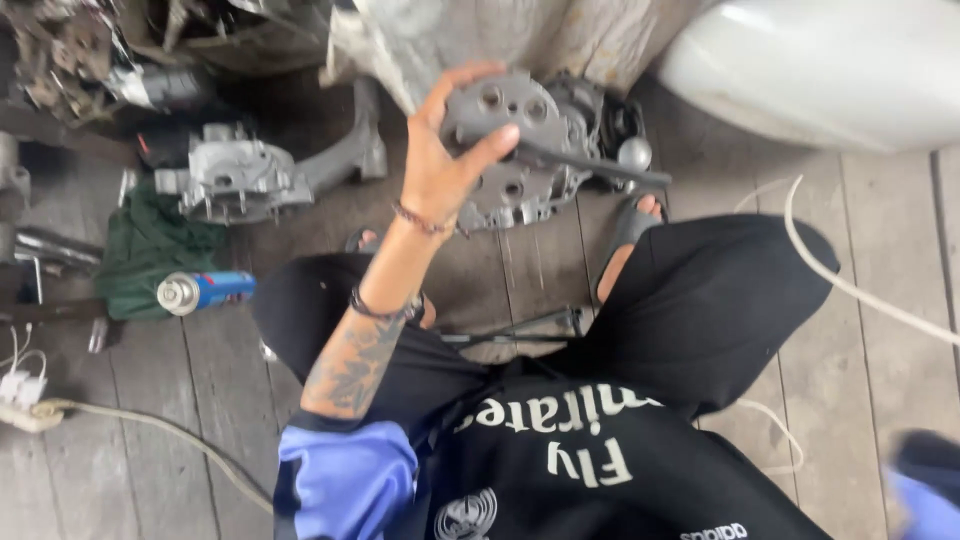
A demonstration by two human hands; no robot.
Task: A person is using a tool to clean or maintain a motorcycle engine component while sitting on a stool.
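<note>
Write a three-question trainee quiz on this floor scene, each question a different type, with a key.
1. True or false: the left hand grips the grey engine casing by its upper edge.
2. Multiple choice: what lies on the floor beside the green cloth? A) a spray can with a blue body B) a yellow bucket C) a red hammer
3. Fill in: the floor under the crouching person is made of grey ______ planks.

Key: 1 true; 2 A, the spray can; 3 wooden. The right hand does not show clearly: only a blurred blue sleeve appears at the right edge.
</note>
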